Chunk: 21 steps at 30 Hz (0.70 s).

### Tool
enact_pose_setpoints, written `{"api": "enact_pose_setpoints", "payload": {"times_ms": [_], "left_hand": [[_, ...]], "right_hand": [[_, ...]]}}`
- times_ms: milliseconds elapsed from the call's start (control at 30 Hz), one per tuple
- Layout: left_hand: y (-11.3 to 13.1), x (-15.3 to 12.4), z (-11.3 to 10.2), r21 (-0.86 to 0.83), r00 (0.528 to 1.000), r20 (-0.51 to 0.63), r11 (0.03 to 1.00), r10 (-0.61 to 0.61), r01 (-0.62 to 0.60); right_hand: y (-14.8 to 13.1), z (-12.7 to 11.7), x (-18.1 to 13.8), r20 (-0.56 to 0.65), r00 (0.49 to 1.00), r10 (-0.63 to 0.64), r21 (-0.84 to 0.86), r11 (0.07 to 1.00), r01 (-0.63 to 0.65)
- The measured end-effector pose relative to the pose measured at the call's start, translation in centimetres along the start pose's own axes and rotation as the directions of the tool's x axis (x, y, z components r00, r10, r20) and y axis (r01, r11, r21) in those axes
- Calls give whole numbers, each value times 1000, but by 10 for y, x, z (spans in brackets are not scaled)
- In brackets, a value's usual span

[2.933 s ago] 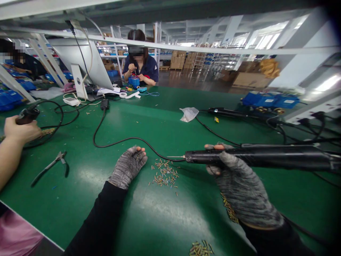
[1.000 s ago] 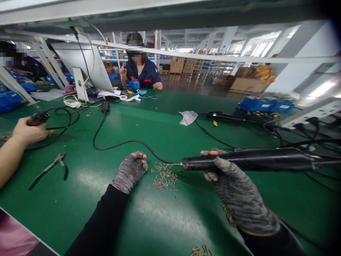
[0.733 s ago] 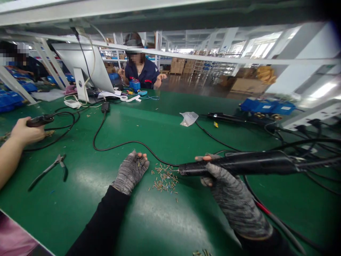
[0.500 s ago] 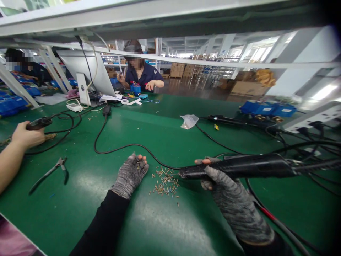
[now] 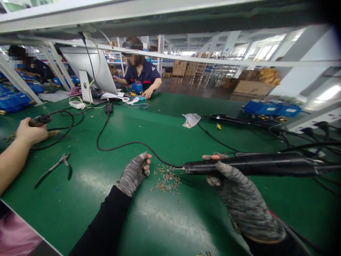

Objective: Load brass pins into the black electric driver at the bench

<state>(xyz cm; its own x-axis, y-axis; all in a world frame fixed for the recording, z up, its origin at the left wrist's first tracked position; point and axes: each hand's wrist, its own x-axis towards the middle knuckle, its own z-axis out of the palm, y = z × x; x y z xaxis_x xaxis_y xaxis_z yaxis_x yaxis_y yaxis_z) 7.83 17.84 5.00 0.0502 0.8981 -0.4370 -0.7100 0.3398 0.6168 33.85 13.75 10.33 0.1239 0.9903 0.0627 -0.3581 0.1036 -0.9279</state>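
My right hand, in a grey fingerless glove, is wrapped round a black electric screwdriver. The tool lies level, its bit pointing left over a loose pile of small brass-coloured screws. Just left of that pile is my left hand, gloved alike and resting low at the table. Its fingers are curled shut on a few of the small screws, mostly hidden by the fingers. A thin black cable runs across the green table and passes behind the pile.
At the left, another person's hand grips a dark tool; pliers lie nearby. A clear plastic bag, a second screwdriver and blue parts sit at the back right. A co-worker sits opposite, beside a monitor.
My left hand's fingers have curled in over the screws that showed in its palm. The screwdriver has shifted slightly right and become more level. The co-worker opposite has lowered a hand to the table.
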Motion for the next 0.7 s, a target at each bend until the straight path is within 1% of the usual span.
{"api": "enact_pose_setpoints", "payload": {"times_ms": [100,167,233,300,367,433,500,533,600,633,700], "left_hand": [[-4,-4,2,151,991,127,988,-28,9],[-7,-6,4,263,975,215,965,-46,-13],[-9,-8,5,333,954,289,943,-79,-22],[-11,-9,6,374,921,360,927,-145,0],[-13,-10,6,399,877,429,916,-217,32],[-15,-11,5,413,845,469,910,-256,46],[-15,-12,4,404,839,469,912,-274,72],[-15,-12,4,370,851,444,922,-280,110],[-15,-11,5,235,893,352,950,-280,205],[-15,-10,6,147,918,296,962,-263,228],[-15,-7,7,-1,964,181,980,-197,200]], "right_hand": [[-6,-3,0,10,1000,-2,108,994,1],[-10,-4,-1,8,1000,-1,150,989,0],[-13,-3,-2,6,1000,5,175,985,-6],[-14,0,-4,7,1000,10,187,982,-11],[-13,4,-7,21,1000,16,189,982,-20],[-11,8,-9,48,998,28,193,981,-37],[-10,9,-11,61,997,48,199,978,-59],[-9,9,-11,55,997,49,201,978,-60],[-10,7,-9,30,999,29,201,979,-35],[-11,6,-8,21,1000,17,202,979,-21],[-14,4,-4,16,1000,13,203,979,-16]]}}
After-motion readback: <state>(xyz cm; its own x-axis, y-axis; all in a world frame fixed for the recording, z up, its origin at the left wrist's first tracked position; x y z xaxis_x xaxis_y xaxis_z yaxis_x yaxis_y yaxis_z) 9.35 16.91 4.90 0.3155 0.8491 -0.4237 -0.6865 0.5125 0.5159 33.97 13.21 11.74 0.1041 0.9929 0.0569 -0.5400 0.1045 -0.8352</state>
